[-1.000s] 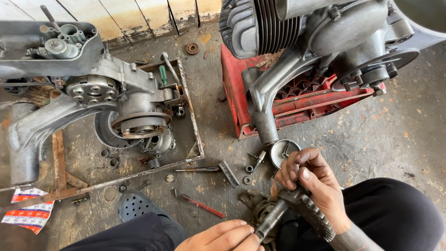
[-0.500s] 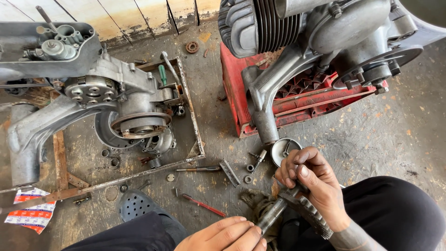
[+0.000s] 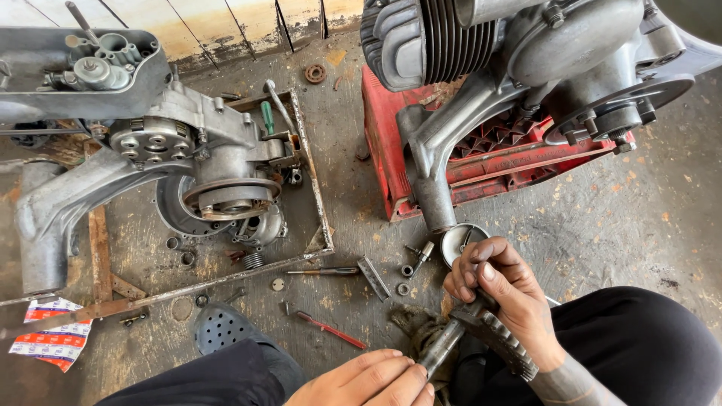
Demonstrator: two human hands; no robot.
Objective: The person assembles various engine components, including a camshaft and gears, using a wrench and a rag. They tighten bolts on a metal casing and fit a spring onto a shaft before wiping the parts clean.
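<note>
My right hand point(image 3: 500, 289) is closed around the upper end of a greasy metal shaft point(image 3: 444, 344) that carries a toothed gear point(image 3: 505, 343). My left hand point(image 3: 368, 380) grips the lower end of the same shaft at the bottom edge of the view. The gear sits between my knees, partly hidden under my right wrist. A small round metal dish point(image 3: 460, 240) lies on the floor just above my right hand.
A red crate point(image 3: 481, 169) holds a finned engine point(image 3: 526, 68) at upper right. A second engine case point(image 3: 173, 150) rests in a metal tray point(image 3: 320, 210) at left. A red-handled screwdriver point(image 3: 331, 329), another screwdriver point(image 3: 323, 271), sockets point(image 3: 410, 269) and washers litter the concrete floor.
Both hands stay on the shaft and gear. My right hand's fingers have shifted slightly on the upper end. Nothing else has moved.
</note>
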